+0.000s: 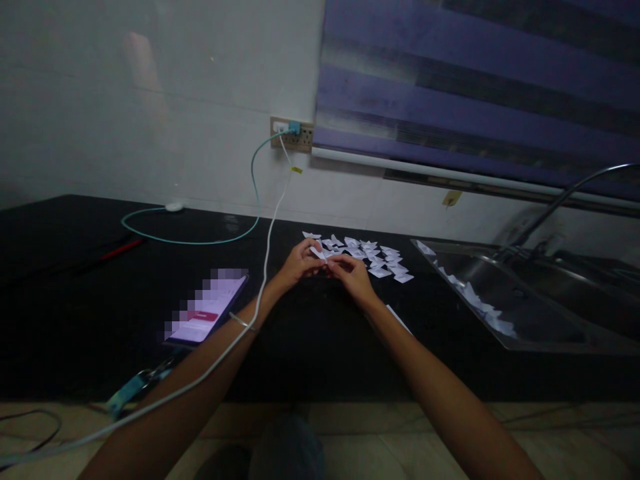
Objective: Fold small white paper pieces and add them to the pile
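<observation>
Both hands meet over the black countertop, pinching one small folded white paper boat between them. My left hand is closed on its left side, with thumb and fingers pressed on the paper. My right hand grips the lower right end between thumb and forefinger. Just behind and to the right lie several folded paper boats in loose rows. A white strip of paper lies partly hidden by my right forearm.
A phone with its screen lit lies left of my left forearm. The white cable hangs from the wall socket across that forearm. More folded papers line the edge of the steel sink. A red pen-like object lies far left.
</observation>
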Motion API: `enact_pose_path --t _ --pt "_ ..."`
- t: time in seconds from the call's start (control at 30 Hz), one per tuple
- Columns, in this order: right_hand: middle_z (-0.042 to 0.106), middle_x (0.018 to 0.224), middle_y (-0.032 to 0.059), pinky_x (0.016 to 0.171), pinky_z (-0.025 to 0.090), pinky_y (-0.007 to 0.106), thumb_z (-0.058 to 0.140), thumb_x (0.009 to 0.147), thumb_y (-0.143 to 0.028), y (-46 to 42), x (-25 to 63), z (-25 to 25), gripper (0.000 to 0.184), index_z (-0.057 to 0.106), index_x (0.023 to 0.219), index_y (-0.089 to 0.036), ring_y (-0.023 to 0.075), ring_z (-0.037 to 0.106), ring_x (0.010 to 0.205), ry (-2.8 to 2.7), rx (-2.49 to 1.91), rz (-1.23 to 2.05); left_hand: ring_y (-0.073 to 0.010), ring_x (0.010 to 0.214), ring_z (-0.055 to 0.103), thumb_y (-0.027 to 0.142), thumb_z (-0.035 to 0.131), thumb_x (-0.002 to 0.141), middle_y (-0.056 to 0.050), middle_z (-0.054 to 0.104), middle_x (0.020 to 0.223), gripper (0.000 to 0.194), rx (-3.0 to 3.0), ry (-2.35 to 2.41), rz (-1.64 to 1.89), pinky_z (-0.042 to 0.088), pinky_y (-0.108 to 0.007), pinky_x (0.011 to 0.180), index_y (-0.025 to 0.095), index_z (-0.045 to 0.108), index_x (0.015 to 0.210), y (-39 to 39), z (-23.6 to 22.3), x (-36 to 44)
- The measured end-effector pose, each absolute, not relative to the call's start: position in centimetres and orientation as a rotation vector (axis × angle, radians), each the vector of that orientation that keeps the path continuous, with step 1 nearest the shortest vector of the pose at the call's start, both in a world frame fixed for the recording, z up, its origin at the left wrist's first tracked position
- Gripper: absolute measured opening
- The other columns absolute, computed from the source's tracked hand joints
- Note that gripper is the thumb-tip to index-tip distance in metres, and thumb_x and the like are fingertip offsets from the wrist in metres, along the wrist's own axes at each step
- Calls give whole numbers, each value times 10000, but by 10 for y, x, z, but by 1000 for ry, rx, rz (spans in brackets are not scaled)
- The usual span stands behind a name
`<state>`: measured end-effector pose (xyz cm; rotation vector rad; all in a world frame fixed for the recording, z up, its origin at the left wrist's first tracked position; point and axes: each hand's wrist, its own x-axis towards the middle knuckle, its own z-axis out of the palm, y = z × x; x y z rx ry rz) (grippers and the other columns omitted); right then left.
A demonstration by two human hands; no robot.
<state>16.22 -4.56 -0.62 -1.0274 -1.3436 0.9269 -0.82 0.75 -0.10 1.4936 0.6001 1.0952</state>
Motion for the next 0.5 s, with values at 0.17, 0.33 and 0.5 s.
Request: enact_pose_path --t 0.17,0.33,0.5 --pt "749 862 38 798 575 356 820 712 -370 -46 160 -5 307 731 964 -219 206 709 825 -1428 -979 802 -66 410 461 370 781 709 41 596 571 353 1475 573 1084 242 -178 403 191 565 923 7 1 -10" --pt "752 932 67 785 581 362 755 789 -415 -44 162 -7 239 744 921 -216 224 706 866 -1449 -1039 667 -55 395 448 311 748 759 53 598 585 305 1493 582 1083 243 -175 402 204 556 970 8 0 -8" --pt "743 878 62 770 579 366 762 780 -416 -46 162 -7 260 741 933 -206 225 703 831 -1478 -1073 662 -76 407 516 198 784 660 80 622 620 581 1468 602 1127 289 -175 411 242 441 1128 15 -7 -3"
